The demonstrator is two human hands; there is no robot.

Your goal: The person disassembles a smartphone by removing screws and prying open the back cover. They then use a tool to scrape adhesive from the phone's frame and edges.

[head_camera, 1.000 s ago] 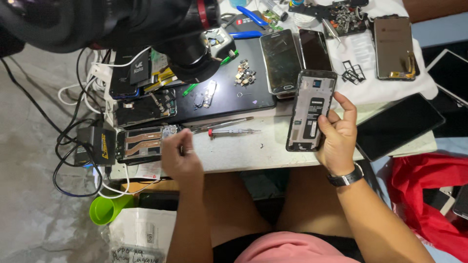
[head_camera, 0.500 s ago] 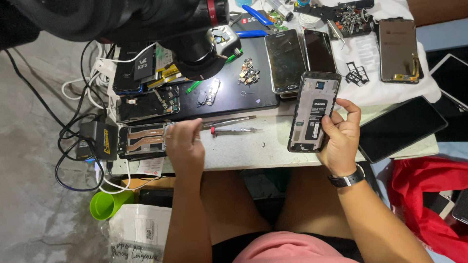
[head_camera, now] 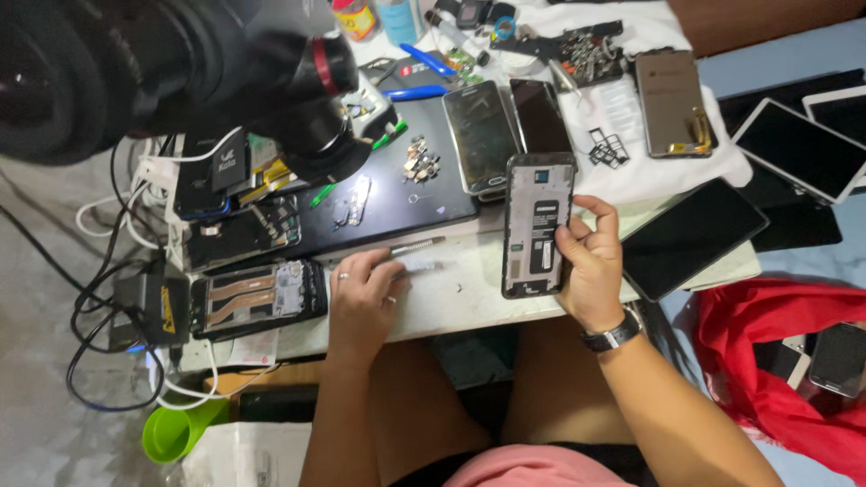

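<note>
At frame centre, the right hand grips an opened phone chassis, flat, rectangular and grey, its fingers curled round one edge. The left hand pinches a slim metal screwdriver lying on the scuffed white tabletop.

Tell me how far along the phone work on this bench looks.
Done: the phone in the right hand has its back cover off, showing its insides. In hand: the left hand rests on a screwdriver on the table. Left: the phone is open, and another opened phone lies beside the left hand.
</note>
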